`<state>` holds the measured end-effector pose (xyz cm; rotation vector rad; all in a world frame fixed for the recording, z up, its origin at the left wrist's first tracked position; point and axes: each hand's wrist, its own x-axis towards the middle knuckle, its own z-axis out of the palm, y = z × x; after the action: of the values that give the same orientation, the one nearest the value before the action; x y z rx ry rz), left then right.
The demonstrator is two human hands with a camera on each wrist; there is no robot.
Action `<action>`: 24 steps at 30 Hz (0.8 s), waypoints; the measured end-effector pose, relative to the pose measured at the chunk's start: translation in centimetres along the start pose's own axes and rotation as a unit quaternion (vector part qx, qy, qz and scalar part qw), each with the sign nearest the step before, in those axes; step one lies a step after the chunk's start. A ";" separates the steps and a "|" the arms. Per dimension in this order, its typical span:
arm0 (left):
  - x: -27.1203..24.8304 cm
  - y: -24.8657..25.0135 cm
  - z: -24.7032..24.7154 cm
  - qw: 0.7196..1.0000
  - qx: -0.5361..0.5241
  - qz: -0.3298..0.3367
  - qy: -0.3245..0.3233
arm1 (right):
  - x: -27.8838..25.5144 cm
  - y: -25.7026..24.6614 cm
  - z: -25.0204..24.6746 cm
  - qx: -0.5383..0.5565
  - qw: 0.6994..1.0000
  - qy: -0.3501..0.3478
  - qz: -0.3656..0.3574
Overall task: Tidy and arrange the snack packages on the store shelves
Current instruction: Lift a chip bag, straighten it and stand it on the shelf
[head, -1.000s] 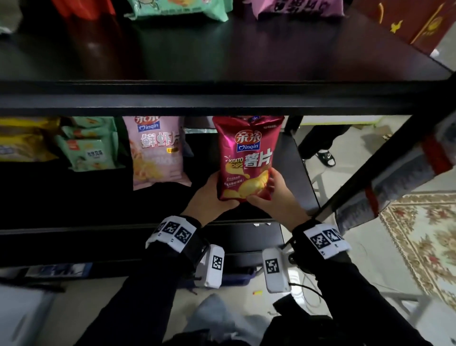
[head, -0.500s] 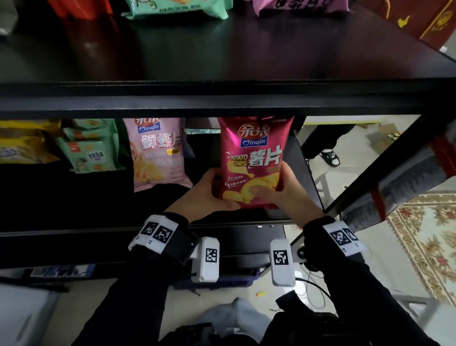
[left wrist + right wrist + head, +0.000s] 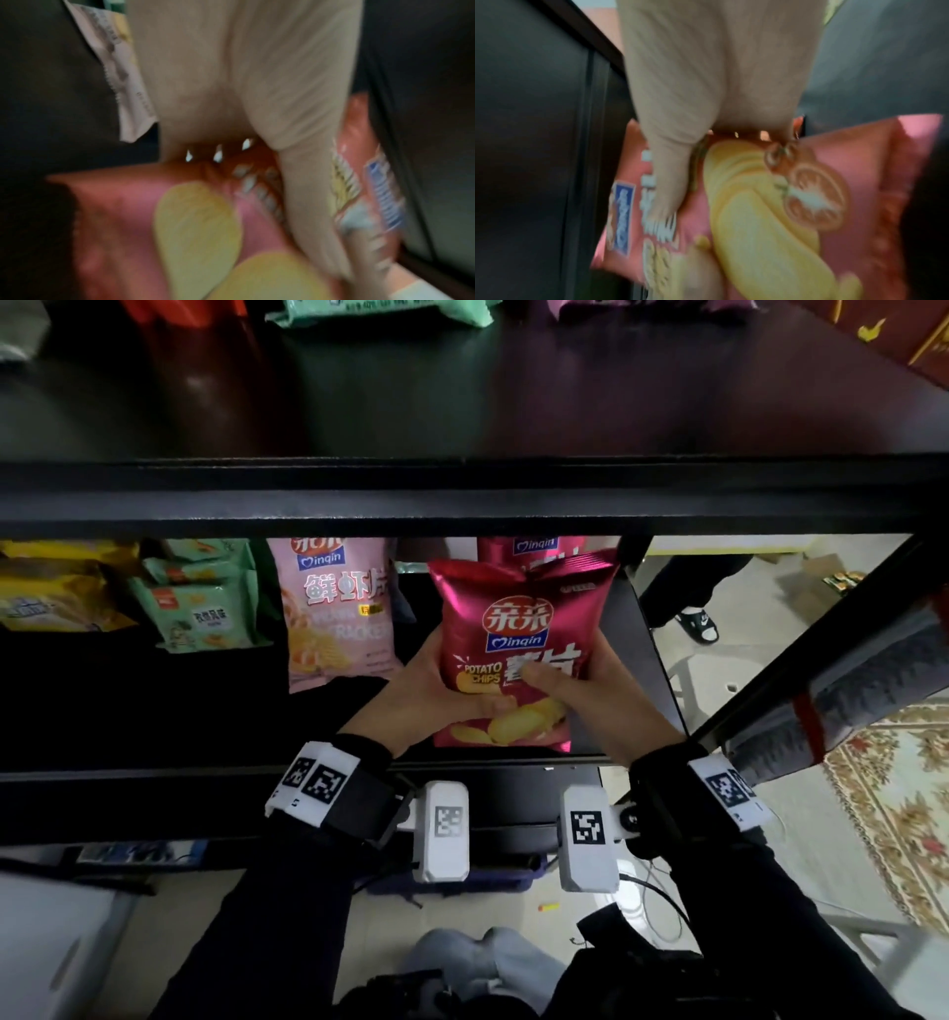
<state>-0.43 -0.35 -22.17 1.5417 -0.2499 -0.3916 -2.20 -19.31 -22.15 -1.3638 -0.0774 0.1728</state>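
Two hands on red chip bag (image 3: 518,629), centre frame, low shelf (image 3: 154,711): left hand (image 3: 426,695) and right hand (image 3: 590,690) curled round sides. Risk imo: slick foil slips, or it topples bag behind (image 3: 534,549).

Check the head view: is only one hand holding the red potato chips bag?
No, the left hand and right hand both grip the red potato chips bag from opposite sides.

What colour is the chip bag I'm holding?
The chip bag is shiny magenta-red with yellow chips pictured; clearest in the head view.
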 end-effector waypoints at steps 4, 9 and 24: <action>-0.1 1.1 0.0 0.995 -0.090 0.019 0.023 | -0.2 0.3 0.6 0.002 1.000 -0.002 0.009; 0.1 1.0 0.7 0.983 -0.132 0.061 0.115 | -0.1 0.1 1.2 0.023 1.000 -0.019 -0.003; 1.6 1.7 2.0 0.968 -0.180 0.089 0.150 | 1.6 -1.8 1.6 0.121 0.991 0.047 -0.026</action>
<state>0.36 -2.82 -20.54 1.1893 -0.0731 -0.0533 -0.70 -17.81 -20.10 -1.1250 -0.0128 0.0710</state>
